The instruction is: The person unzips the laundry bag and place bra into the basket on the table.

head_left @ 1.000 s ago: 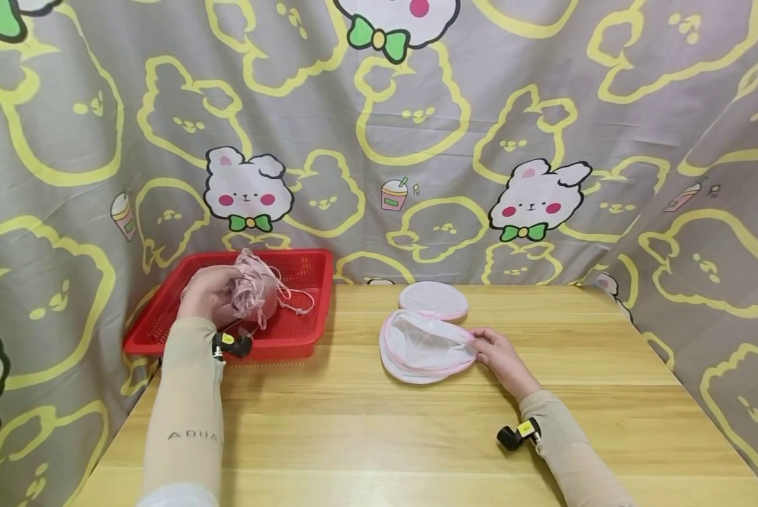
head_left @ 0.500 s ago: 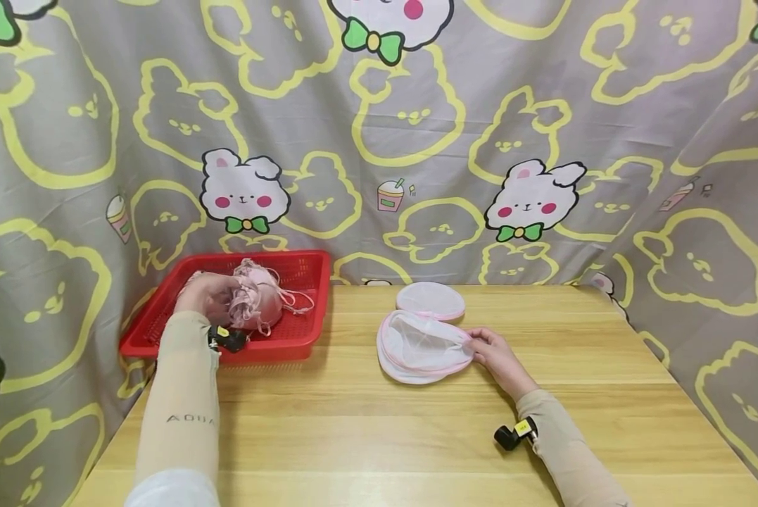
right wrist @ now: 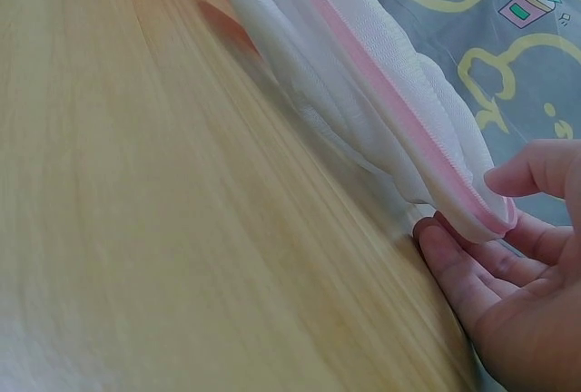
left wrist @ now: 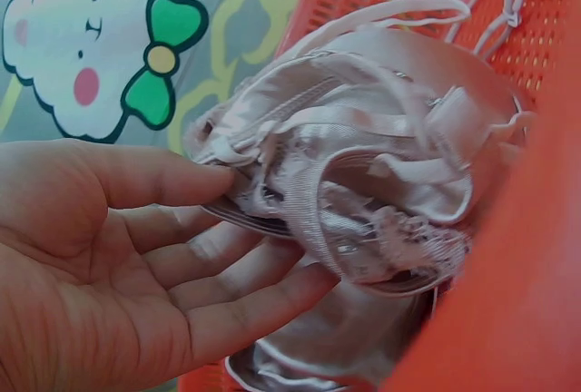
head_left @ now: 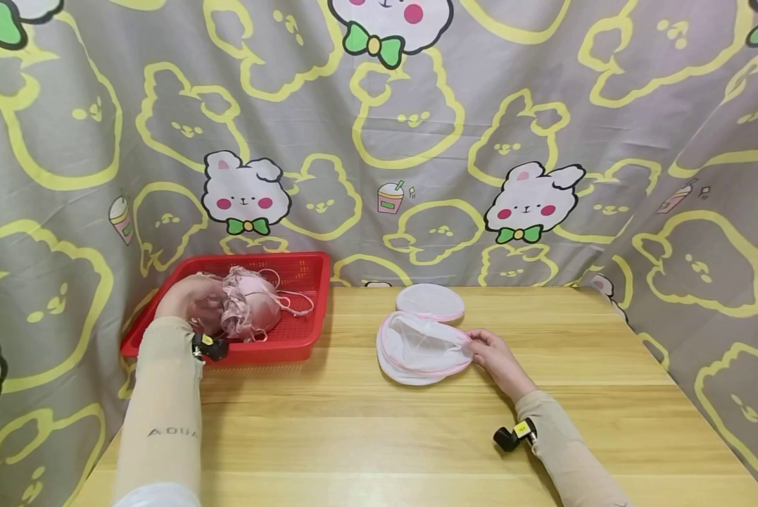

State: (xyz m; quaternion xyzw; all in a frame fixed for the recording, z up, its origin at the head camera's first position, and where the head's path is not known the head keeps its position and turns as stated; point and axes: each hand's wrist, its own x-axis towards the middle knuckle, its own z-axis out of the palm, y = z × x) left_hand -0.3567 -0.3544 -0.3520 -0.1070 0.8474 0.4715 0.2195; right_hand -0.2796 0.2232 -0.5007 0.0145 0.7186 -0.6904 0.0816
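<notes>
A pale pink satin bra (head_left: pixel 258 299) with thin straps and lace trim lies bunched in the red basket (head_left: pixel 318 331). At its left side my left hand (head_left: pixel 191 299) pinches its edge; in the left wrist view the thumb lies on top and the fingers (left wrist: pixel 263 315) reach beneath. More pink satin shows below. On the table, my right hand (head_left: pixel 499 359) pinches the pink-zipped rim of a white mesh laundry bag (head_left: pixel 417 345), whose mouth gapes. Up close in the right wrist view, the bag (right wrist: pixel 363 93) has its rim between thumb and fingers.
The bag's round white mesh flap (head_left: pixel 431 301) lies just behind it on the wooden table (head_left: pixel 353 436). A patterned curtain (head_left: pixel 328 127) hangs along the table's back and sides. The basket stands at the back left, against the curtain.
My left hand has shifted left and slightly down inside the basket, and the bra has sunk lower with it. The right hand and the mesh laundry bag have stayed in place.
</notes>
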